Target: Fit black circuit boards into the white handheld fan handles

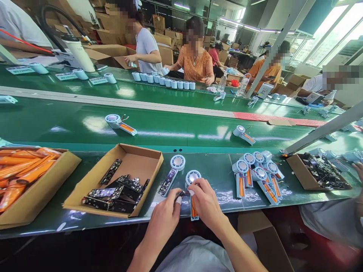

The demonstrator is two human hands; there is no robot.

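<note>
My left hand (165, 216) is closed in a pinch on a small black circuit board (180, 194) at the table's front edge. My right hand (206, 203) is closed on a light blue fan body (193, 177) with an orange battery (194, 210) in its handle, pressing it against the green table (215, 170). The board's end meets the fan just below its round head. A second fan body (173, 170) with a board fitted in its handle lies just left of them.
An open cardboard box (133, 160) of black circuit boards stands left of my hands; a box of orange batteries (25, 177) at far left. A pile of assembled fans (259, 173) lies right, then another box of boards (317, 172). Two fans ride the conveyor belt (70, 124). Several people work opposite.
</note>
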